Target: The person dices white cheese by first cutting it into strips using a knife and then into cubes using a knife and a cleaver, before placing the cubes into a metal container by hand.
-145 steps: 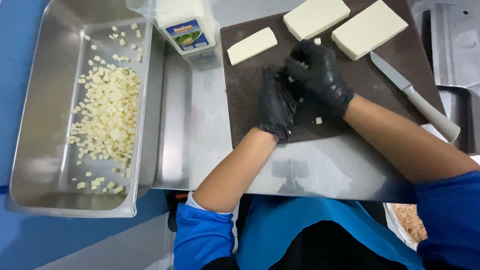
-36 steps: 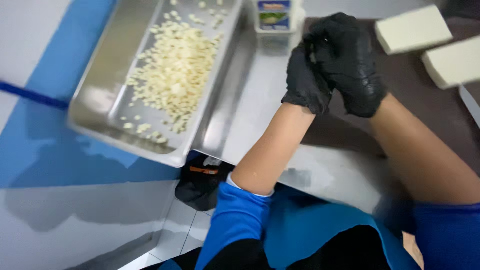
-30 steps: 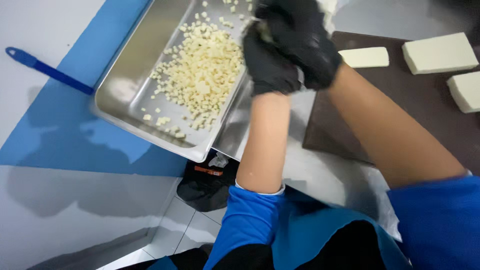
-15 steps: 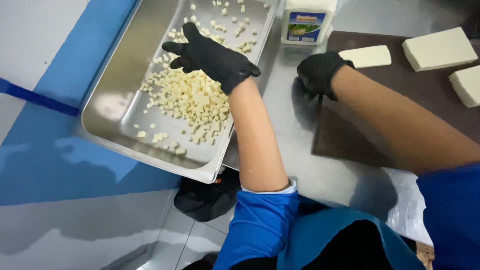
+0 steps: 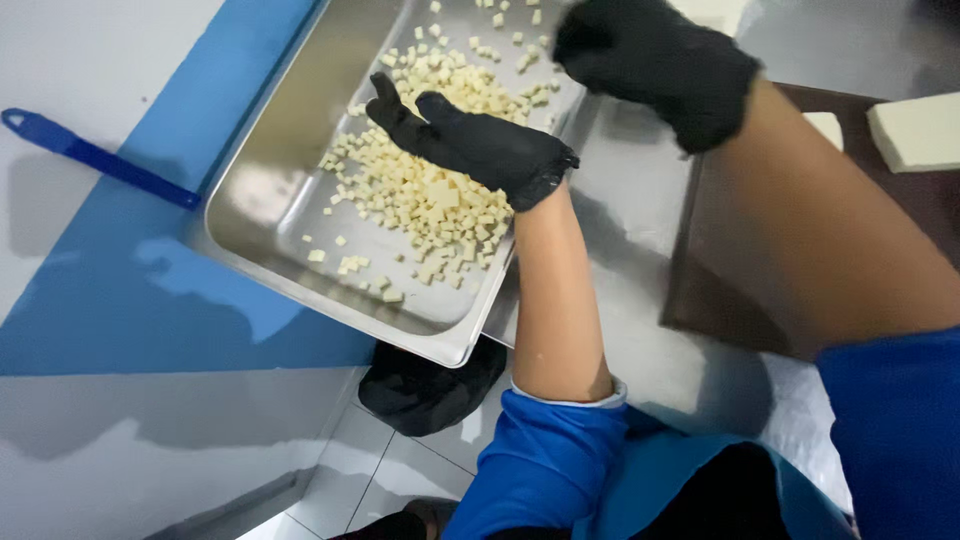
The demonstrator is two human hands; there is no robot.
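Note:
My left hand (image 5: pixel 470 145), in a black glove, hovers flat with fingers spread over a steel tray (image 5: pixel 290 160); it holds nothing. Under it lies a heap of small pale cheese cubes (image 5: pixel 425 205). My right hand (image 5: pixel 655 65), also in a black glove, hangs over the tray's right rim with fingers curled; whether it holds anything is hidden. A pale cheese block (image 5: pixel 920 130) and a smaller piece (image 5: pixel 825 128) lie on the dark cutting board (image 5: pixel 730 270) at the right.
The tray overhangs the steel counter (image 5: pixel 620 200) at its left edge. A blue handle (image 5: pixel 95 158) lies on the blue and white surface at the left. A dark shoe (image 5: pixel 425 390) shows on the tiled floor below.
Both hands carried cubes from the board to the tray and dropped them. Since half a second ago the right hand has come from the board to the tray's rim.

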